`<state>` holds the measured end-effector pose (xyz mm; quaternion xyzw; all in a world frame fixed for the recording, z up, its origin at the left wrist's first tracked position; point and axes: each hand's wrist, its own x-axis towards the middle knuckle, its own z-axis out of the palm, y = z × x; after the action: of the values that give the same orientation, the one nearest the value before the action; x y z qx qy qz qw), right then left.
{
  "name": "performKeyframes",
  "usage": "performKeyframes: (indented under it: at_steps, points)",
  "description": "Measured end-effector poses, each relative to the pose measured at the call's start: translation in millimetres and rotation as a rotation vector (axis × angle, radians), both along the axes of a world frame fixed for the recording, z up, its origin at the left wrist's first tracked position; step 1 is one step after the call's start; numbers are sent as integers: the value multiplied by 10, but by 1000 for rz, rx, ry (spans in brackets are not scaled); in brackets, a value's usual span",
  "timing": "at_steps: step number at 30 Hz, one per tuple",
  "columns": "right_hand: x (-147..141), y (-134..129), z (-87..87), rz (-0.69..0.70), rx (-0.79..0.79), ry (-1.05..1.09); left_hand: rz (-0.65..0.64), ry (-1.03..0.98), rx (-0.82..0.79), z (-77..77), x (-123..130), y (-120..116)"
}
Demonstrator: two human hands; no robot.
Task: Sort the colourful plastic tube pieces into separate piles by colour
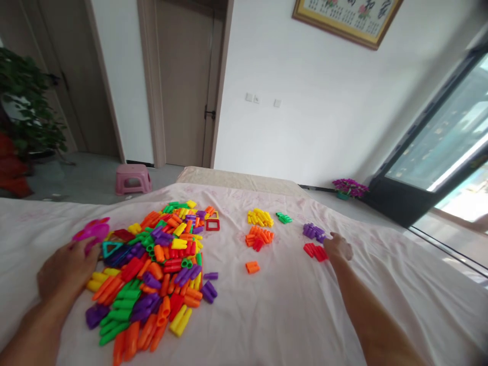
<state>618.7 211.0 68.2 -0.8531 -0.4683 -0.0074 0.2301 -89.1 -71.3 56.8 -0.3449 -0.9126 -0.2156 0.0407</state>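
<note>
left hand [66, 272]: rests at the left edge of the big mixed pile [152, 264], back of the hand toward the camera; fingers loosely curled against the yellow and orange pieces there; whether its grip closes on any piece cannot be told
right hand [337, 247]: stretched far out over the bed [285, 315], just beside the red group [315, 251] and touching or nearly touching the purple group [313, 231]; fingertips point toward the purple pieces; grip turned away from the camera, so open or closed cannot be told
big mixed pile: short plastic tube-like pieces in orange, green, purple, yellow and red, heaped on the left half of the bed; a teal triangle frame [112, 248] and a red square frame [212, 224] lie at its edges; a pink flower-shaped piece [91, 231] lies just above the left hand
sorted groups: yellow group [260, 217] and green group [284, 218] farthest away; orange group [259, 237] nearer, with a few red pieces at its lower edge; a single orange piece [252, 267] lies apart below it; purple above red on the right
bed: pale pink sheet, carries everything
room: pink stool [132, 179] on the floor beyond the bed; closed door [183, 81]; potted plant [26, 101] at far left; framed picture [343, 18] on the wall; window [446, 147] at right
</note>
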Motion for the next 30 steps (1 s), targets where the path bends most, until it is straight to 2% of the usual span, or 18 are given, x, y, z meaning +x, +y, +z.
performKeyframes:
  at_steps: [1,3,6,8,11,13,16,19,23,26,30]
  points:
    - [-104,8,1,47,49,-48,7,17,-60,-41,-50,19]
    - [-428,-12,11,236,159,-72,6,36,-156,-88,-109,21]
    - [-1173,-204,40,637,249,120,-16,37,-165,-90,-111,-10]
    - [-1755,-469,58,898,209,273,-25,44,-156,-76,-90,-27]
    - [-2552,-1016,66,1226,99,409,-23,46,-145,-69,-68,-39]
    - [-2950,-1381,64,1427,86,435,-21,46,-133,-76,-66,-42]
    - [-3326,-1765,66,1664,72,345,-20,34,-119,-95,-73,-36]
    - [-3503,-1897,63,1717,43,215,-20,18,-95,-115,-82,-26]
    - [-3573,-1866,9,1662,29,213,-15,33,-85,-116,-82,-45]
    - [-3549,-1829,-40,1555,7,409,-46,65,-109,-93,-77,-71]
    - [-3386,-1774,-28,1353,-192,888,-32,91,-123,-85,-88,-62]
